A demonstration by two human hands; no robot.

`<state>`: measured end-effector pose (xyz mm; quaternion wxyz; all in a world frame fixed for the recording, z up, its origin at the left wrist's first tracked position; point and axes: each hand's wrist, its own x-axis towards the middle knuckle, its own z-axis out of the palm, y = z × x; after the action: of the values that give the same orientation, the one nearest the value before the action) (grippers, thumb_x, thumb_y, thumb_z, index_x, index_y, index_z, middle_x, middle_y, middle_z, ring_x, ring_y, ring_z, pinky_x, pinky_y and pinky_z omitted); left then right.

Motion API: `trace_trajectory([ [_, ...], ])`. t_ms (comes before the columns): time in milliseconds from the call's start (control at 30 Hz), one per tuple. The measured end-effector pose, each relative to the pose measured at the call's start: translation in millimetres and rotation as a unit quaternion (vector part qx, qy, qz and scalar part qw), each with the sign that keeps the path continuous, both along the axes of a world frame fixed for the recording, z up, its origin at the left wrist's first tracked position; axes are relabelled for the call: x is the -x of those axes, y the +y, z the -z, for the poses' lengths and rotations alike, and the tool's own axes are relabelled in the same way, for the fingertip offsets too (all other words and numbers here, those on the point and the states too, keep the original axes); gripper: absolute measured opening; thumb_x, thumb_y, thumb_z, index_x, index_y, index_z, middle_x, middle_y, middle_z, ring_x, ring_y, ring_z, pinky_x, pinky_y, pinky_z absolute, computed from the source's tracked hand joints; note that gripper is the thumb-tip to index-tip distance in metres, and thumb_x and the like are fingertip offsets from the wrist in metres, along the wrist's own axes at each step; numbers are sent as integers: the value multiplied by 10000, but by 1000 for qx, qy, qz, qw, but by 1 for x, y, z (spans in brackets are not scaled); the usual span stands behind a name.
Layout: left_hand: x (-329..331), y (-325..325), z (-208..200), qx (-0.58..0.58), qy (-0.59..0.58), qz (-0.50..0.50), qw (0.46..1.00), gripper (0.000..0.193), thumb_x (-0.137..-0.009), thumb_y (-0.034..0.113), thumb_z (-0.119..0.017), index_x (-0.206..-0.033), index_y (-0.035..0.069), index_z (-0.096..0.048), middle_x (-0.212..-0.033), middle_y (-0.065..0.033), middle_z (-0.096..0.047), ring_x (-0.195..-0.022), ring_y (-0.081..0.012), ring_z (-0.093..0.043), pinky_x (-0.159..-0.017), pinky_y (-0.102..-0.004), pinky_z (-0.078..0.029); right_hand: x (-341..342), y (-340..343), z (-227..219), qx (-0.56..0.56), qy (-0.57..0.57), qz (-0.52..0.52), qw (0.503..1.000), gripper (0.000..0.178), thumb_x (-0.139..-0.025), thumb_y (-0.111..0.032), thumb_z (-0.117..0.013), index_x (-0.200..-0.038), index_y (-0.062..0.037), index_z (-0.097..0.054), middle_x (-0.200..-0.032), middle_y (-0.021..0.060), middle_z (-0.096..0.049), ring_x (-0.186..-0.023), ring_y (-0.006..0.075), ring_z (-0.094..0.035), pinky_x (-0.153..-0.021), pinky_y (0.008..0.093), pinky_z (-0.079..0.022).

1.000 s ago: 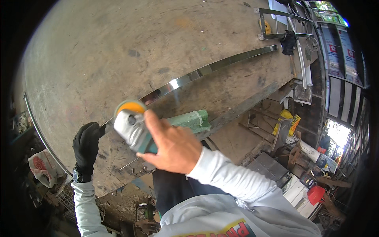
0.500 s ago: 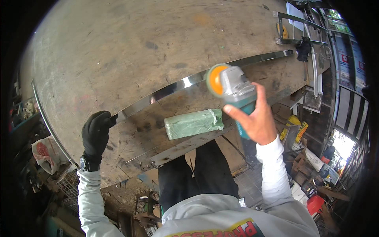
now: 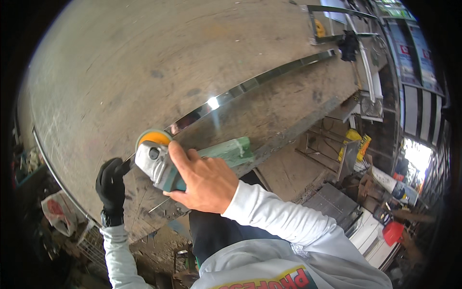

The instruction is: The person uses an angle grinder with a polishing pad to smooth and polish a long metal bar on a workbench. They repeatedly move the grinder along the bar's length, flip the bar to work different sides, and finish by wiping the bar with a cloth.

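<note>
A long shiny metal bar [image 3: 245, 86] lies slantwise across the worktable. My left hand [image 3: 111, 185], in a black glove, is closed on its near left end. Bare-skinned, my right hand [image 3: 207, 180] grips an angle grinder [image 3: 156, 166] with a teal body and silver head. The grinder's yellow-orange disc [image 3: 155, 137] is over the bar's left part, close to my gloved fingers; whether it touches the metal cannot be seen. Behind my right hand lies a green wrapped block [image 3: 236, 150], partly covered by the hand and grinder.
The worn worktable [image 3: 144, 62] spreads out ahead. A metal frame [image 3: 344, 24] and a black glove-like item [image 3: 348, 45] rest at its far right. Below to the left is a white bag [image 3: 60, 212]. Clutter with a red object [image 3: 393, 233] stands on the lower right.
My right hand has swept the grinder leftward and nearer along the bar, from its middle to beside my left hand. The left hand keeps its hold. The view has shifted slightly.
</note>
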<state>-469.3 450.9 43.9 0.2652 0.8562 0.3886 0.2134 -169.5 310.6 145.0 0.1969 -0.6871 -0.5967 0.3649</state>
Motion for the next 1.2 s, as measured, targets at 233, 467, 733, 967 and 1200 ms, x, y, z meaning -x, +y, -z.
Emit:
trace_trajectory([
  [233,4,-4,13,72,-13,-62,995,151,-1082,127,-664,-1112,-2,-738,-1081,-158,-772,-974,-285,-753,-855,-381,-598,-110,-19,-13,53,-3,127,990,876,-891,-468,-884,-1440,-12,-375,-1086,298,-736,-884,492,-774,-766,520,-636],
  [467,-10,-7,2,157,-65,-110,979,240,-1131,187,-613,-1109,-24,-724,-1050,-124,-764,-936,-213,-737,-825,-359,-587,-264,-64,-9,13,2,293,956,864,-856,-508,-915,-1388,-1,-462,-1222,230,-732,-1117,341,-742,-998,447,-565],
  [733,6,-12,-22,377,-17,-148,914,268,-1142,240,-603,-1099,-1,-712,-906,-27,-707,-789,-106,-641,-707,-289,-519,-320,-109,-26,18,3,335,942,822,-874,-424,-909,-1413,13,-467,-1323,221,-677,-1206,281,-681,-1049,412,-525],
  [967,-9,-31,-41,138,148,-205,958,324,-1044,177,-750,-1310,-5,-712,-1248,-132,-735,-1140,-247,-698,-984,-389,-558,-316,-107,-9,35,50,350,935,891,-878,-425,-910,-1470,23,-417,-1325,220,-676,-1198,282,-679,-1043,420,-528],
  [1200,-139,-49,-43,126,75,21,989,585,-800,80,-909,-1354,59,-720,-1277,-153,-715,-1167,-330,-696,-1011,-438,-565,-291,-72,7,9,-9,354,935,854,-870,-437,-909,-1423,-1,-426,-1210,241,-714,-1076,345,-741,-930,450,-582],
])
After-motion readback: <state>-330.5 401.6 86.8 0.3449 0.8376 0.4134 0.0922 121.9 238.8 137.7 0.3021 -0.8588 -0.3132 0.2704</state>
